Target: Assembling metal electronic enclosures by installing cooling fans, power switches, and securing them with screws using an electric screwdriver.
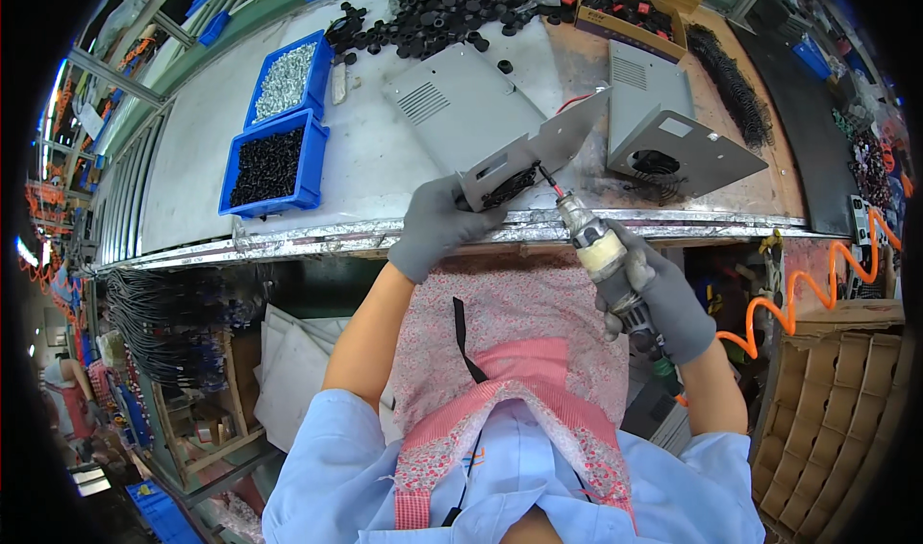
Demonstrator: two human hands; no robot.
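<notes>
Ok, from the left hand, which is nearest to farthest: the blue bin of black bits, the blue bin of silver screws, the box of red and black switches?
1. Blue bin of black bits, up and left of the left hand.
2. Blue bin of silver screws, just behind it.
3. Box of red and black switches, far back, on the right.

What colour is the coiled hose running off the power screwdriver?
Bright orange; the coiled hose shows best at the right of the head view.

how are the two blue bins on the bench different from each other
The nearer blue bin holds small black parts; the farther blue bin holds small silvery ones. The nearer bin looks larger in this view and sits closer to the bench edge. Both are open, rectangular and side by side, well left of the left hand, untouched.
</notes>
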